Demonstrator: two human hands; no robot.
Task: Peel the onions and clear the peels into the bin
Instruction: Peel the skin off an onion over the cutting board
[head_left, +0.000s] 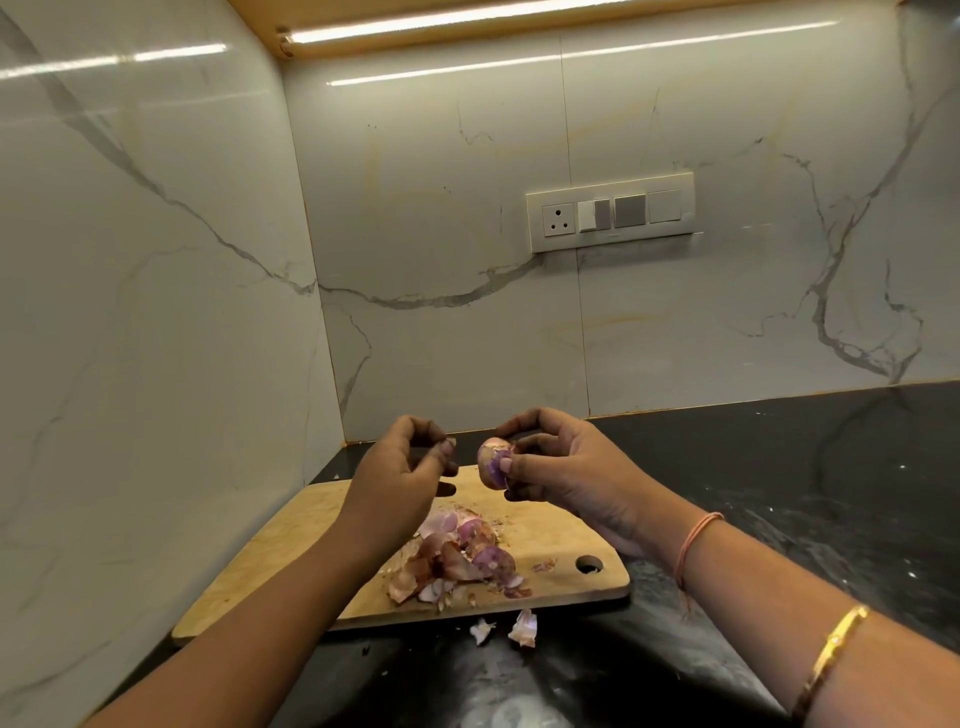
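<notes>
Gripping onion (491, 466) in right hand (569, 470), left hand (397, 470) just beside, pinching peel scrap (450, 442)

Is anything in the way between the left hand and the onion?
Nothing visible. The right hand holds the onion; the left hand is beside it, with only open air between them, above the board.

One head-worn wide-angle camera looks forward and down, close over the black speckled stone desk (779, 493). Its upper half shows white veined marble walls (441, 208).

Home kitchen — dark stone counter (779, 493), marble backsplash (441, 208), cutting board (291, 561), switch panel (610, 212)
</notes>
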